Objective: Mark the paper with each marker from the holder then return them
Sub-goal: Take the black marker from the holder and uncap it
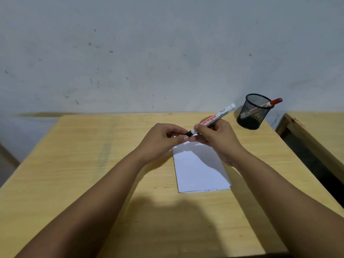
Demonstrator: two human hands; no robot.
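Note:
A white board marker (217,116) with black lettering slants up to the right above the paper. My right hand (216,139) grips its barrel. My left hand (162,140) pinches its black cap end, fingertips closed on it; whether the cap is on or off I cannot tell. Beneath both hands lies a white sheet of paper (199,170) on the wooden table (83,174). A black mesh holder (254,111) stands at the table's back right, with a red-capped marker (273,102) leaning out of it.
A grey wall rises just behind the table. A second wooden table (320,135) stands to the right, with a dark gap between the two. The table's left edge falls away toward the floor.

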